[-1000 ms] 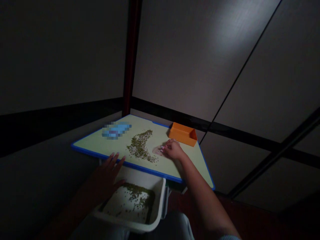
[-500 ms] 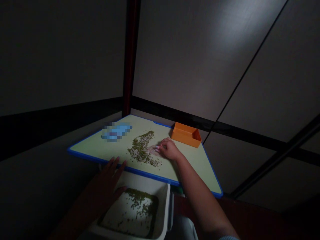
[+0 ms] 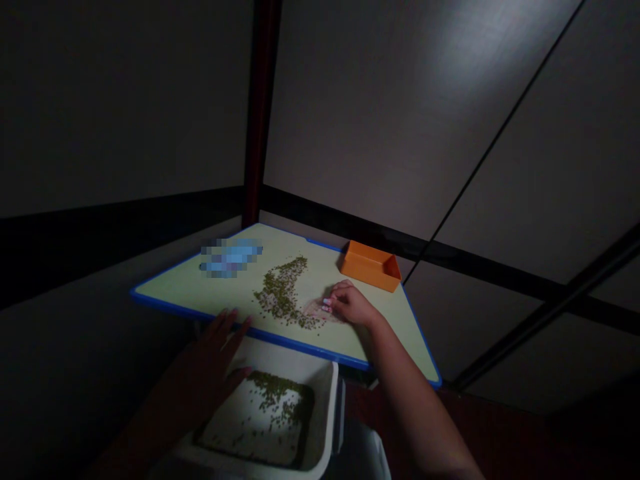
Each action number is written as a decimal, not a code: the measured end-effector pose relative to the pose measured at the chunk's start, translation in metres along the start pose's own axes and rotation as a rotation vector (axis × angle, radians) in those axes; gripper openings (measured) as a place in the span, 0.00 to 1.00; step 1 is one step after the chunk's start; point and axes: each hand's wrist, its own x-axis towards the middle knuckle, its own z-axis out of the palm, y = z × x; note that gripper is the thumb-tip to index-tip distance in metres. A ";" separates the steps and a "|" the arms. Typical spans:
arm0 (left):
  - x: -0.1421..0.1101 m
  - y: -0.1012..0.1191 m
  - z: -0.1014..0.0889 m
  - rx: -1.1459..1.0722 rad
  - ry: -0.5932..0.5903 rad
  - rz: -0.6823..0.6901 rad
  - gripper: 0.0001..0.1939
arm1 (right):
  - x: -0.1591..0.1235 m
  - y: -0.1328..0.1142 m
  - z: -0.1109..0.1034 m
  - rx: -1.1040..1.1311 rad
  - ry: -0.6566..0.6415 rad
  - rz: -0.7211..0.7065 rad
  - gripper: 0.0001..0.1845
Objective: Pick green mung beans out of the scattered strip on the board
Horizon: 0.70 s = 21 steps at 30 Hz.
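Observation:
A pale green board [image 3: 200,283] with a blue rim carries a streak of small green beans [image 3: 281,293]. My right hand [image 3: 353,305] rests on the board just right of the beans, fingers curled and pressed down on a small pale patch of something I cannot make out. My left hand [image 3: 220,353] lies with fingers apart on the far left rim of a white tub [image 3: 327,413], its fingertips against the board's near edge. The tub sits below the board's edge and holds more green beans [image 3: 280,397].
An orange open box [image 3: 370,267] stands at the board's far right corner. A blurred blue patch [image 3: 230,257] lies at the board's far left. Dark panelled walls meet at a reddish post [image 3: 257,113] behind the board. The room is dim.
My right hand has slid a little right and nearer along the board, away from the bean streak. The left hand stays on the tub rim. The camera view has shifted slightly.

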 end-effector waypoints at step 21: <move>0.005 0.007 0.000 -0.010 -0.007 -0.039 0.40 | -0.071 -0.004 -0.001 0.114 0.401 0.261 0.18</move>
